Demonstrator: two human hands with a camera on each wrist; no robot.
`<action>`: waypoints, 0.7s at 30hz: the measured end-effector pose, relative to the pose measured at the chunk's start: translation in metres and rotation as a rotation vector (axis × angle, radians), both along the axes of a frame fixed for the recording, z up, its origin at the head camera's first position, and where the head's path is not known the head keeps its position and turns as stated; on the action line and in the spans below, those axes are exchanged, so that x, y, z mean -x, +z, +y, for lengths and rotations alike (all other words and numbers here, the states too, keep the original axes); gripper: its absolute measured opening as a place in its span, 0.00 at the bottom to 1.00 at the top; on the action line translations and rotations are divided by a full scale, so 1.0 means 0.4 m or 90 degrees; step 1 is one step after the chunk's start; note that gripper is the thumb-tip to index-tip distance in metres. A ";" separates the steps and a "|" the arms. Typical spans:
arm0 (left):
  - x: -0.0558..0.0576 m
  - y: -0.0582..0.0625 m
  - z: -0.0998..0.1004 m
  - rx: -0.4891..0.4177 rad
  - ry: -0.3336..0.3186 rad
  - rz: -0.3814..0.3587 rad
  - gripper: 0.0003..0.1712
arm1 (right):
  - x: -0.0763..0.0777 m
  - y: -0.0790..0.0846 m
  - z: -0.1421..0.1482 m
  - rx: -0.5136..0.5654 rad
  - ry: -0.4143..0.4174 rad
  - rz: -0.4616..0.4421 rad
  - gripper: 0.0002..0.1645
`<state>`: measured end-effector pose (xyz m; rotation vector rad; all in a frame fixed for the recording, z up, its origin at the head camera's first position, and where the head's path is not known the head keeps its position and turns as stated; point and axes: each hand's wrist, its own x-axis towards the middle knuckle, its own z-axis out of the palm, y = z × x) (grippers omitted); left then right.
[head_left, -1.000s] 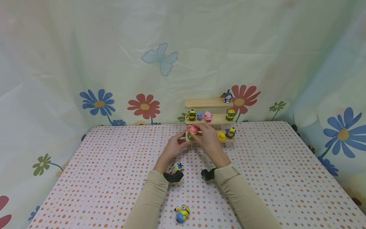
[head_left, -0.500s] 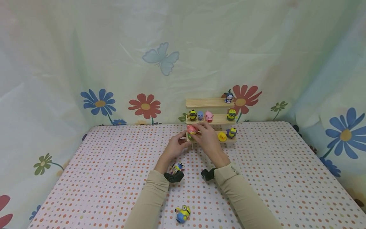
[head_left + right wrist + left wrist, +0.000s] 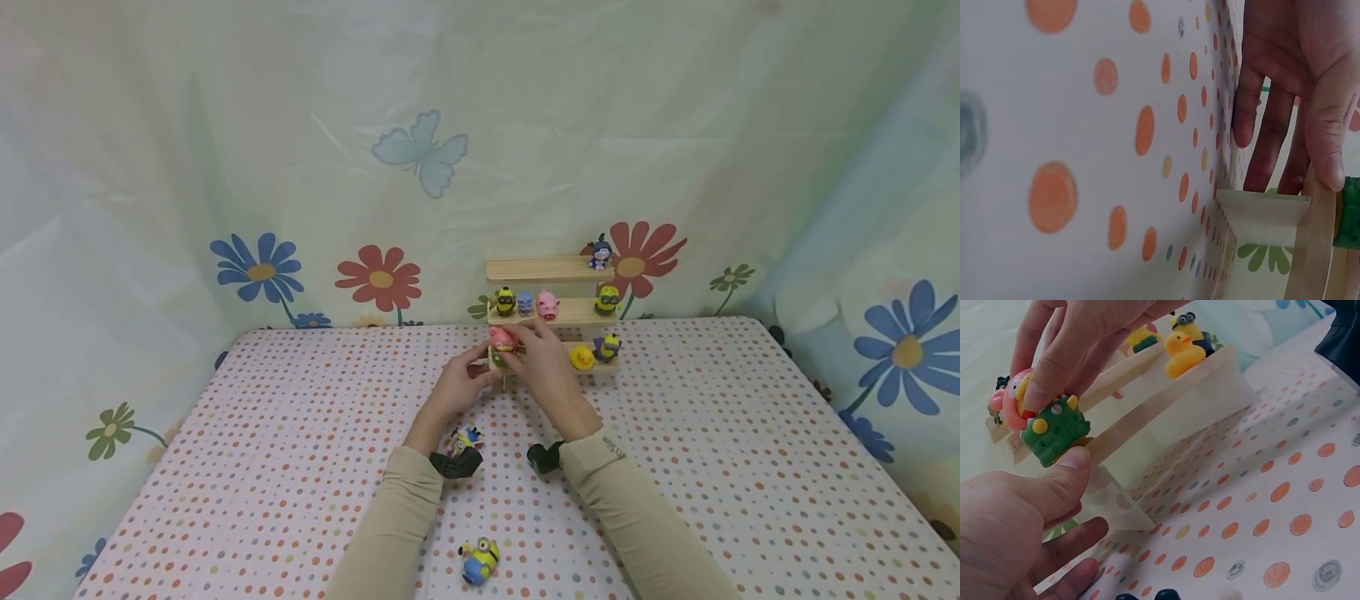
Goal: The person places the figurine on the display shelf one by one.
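Note:
My right hand [image 3: 553, 371] pinches a pink toy figure [image 3: 501, 339] with a yellow beak-like part, at the left end of the lowest tier of a stepped wooden display shelf [image 3: 551, 268]. Just below it sits a green toy figure [image 3: 1054, 439] with yellow knobs; the pink figure appears to touch its top. My left hand [image 3: 456, 386] grips the shelf's left end. In the left wrist view, that thumb [image 3: 1075, 459] lies at the green figure's base, and the other fingers spread below the tier. The right wrist view shows the left hand [image 3: 1300, 75] beside the shelf edge.
A rubber duck [image 3: 582, 358] and a caped yellow figure [image 3: 607, 347] stand farther right on the lowest tier. A pink pig [image 3: 548, 306] and several figures fill the middle tier. One figure [image 3: 600, 252] is on top. Toy figures [image 3: 479, 560] also lie on the dotted tablecloth [image 3: 315, 433].
The pink figure has shifted slightly left and down in my right hand, then held nearly still. My left hand has stayed in place at the shelf end.

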<state>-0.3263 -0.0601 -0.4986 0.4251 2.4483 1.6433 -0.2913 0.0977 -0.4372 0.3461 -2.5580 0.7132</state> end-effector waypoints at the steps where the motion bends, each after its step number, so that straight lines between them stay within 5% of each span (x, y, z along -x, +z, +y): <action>1: 0.000 0.000 0.000 0.000 -0.001 0.000 0.35 | 0.000 0.000 0.000 -0.001 0.000 0.000 0.26; 12: -0.001 0.000 0.000 0.016 -0.004 0.012 0.35 | -0.004 0.018 0.006 -0.008 0.016 -0.036 0.29; 21: 0.004 -0.003 -0.001 0.001 -0.008 0.009 0.36 | -0.045 0.070 0.013 -0.013 0.025 -0.052 0.34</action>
